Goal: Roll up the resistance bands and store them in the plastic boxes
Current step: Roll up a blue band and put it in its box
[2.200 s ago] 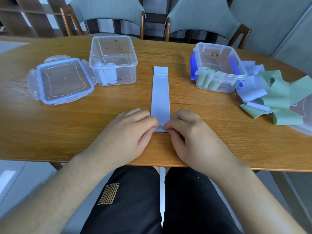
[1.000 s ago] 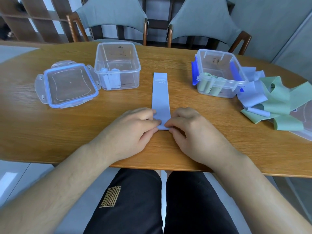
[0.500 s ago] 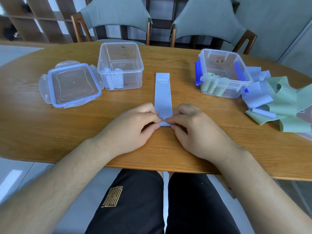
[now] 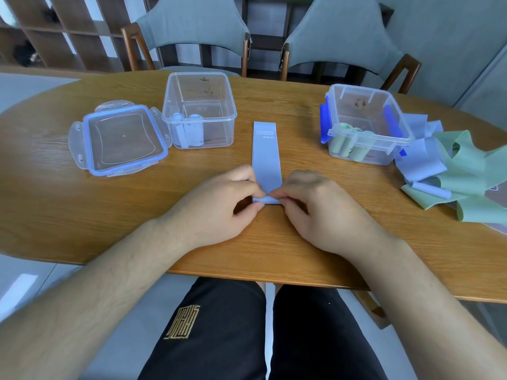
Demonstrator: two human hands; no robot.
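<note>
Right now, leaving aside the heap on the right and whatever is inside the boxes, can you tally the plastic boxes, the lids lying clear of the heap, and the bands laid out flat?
Plastic boxes: 2, left box and right box
Loose lid: 1
Blue band, partly rolled: 1
Total: 4

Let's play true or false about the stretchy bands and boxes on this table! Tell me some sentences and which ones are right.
1. The left hand and the right hand both pinch the near end of the blue band. True.
2. The blue band is rolled up all the way. False: only its near end is curled; the rest lies flat on the table.
3. The left box holds green rolls. False: it holds blue rolls; the green rolls are in the right box.
4. A lid lies on the table beside the left box. True.
5. Loose bands lie in a heap to the right of the right box. True.
</note>
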